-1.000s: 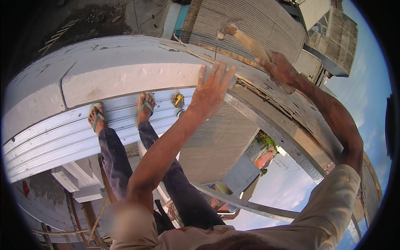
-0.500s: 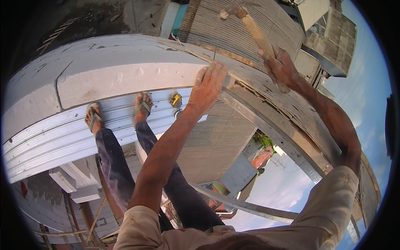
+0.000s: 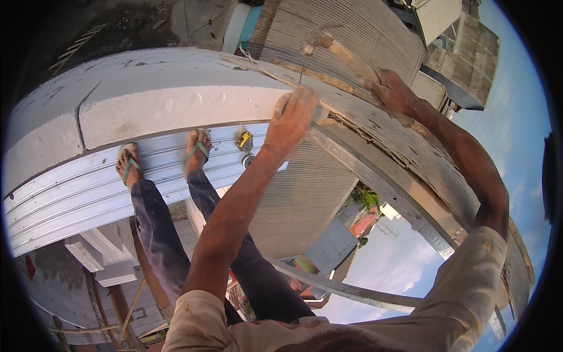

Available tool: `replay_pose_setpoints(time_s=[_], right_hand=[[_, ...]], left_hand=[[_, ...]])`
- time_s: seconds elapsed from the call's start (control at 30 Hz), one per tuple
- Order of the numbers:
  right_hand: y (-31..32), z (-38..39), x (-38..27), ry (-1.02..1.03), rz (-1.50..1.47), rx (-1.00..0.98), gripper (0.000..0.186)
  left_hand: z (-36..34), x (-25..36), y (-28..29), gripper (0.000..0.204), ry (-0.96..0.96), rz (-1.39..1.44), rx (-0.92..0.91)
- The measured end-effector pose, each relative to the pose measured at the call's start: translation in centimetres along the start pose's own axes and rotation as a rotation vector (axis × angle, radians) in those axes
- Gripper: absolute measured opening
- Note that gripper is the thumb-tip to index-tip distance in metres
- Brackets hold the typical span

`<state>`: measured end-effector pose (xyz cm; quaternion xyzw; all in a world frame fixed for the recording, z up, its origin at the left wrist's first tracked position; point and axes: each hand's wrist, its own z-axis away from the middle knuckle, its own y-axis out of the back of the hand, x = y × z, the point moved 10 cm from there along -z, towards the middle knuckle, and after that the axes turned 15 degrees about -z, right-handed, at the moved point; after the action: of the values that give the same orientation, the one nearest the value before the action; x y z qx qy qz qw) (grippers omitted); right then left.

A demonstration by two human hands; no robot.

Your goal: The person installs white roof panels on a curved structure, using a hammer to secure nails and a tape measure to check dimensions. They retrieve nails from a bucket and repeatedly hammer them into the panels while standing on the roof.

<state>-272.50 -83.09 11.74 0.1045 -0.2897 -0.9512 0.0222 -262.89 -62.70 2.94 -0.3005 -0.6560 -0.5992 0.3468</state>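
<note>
My right hand (image 3: 394, 92) is closed around the wooden handle of a claw hammer (image 3: 346, 56), raised above the wall's far edge; its head is blurred, over to the left of the hand. My left hand (image 3: 290, 120) rests at the end of a pale block (image 3: 187, 108), fingers together and bent over its top edge. From those fingertips rises a thin dark rod (image 3: 301, 75), like a long nail. Its lower end is hidden by the fingers. Beside the left hand, a weathered wooden board (image 3: 387, 138) runs off to the right, above a metal channel (image 3: 375, 167).
My sandalled feet stand on a ribbed white metal plank (image 3: 76, 193). A yellow and black tape measure (image 3: 244, 141) lies on it near the left forearm. White blocks (image 3: 105, 255) are stacked below. Corrugated roofs (image 3: 299, 199) and a drop show beyond the plank.
The hammer and my right hand have swung slightly downward, toward the left hand. My left hand stays at the block's end. The view has shifted a little.
</note>
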Motion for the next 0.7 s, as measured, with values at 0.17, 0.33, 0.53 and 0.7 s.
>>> replay_pose_setpoints(time_s=[0.17,0.33,0.53,0.7], right_hand=[[1.3,-0.7,-2.0,0.016,0.058,-0.093,0.058],[0.9,-0.1,0.9,-0.119,-0.322,0.067,0.058],[1.4,-1.6,0.4,-0.011,-0.064,-0.086,0.055],[0.6,-0.7,1.5,-0.096,-0.426,0.053,0.056]], left_hand=[[0.2,-0.3,0.3,0.067,0.019,0.048,0.005],[0.1,-0.4,0.3,0.068,0.004,0.033,-0.003],[0.0,-0.7,-0.1,0.071,0.009,0.026,0.011],[0.4,-0.3,0.1,0.071,0.006,0.049,-0.022]])
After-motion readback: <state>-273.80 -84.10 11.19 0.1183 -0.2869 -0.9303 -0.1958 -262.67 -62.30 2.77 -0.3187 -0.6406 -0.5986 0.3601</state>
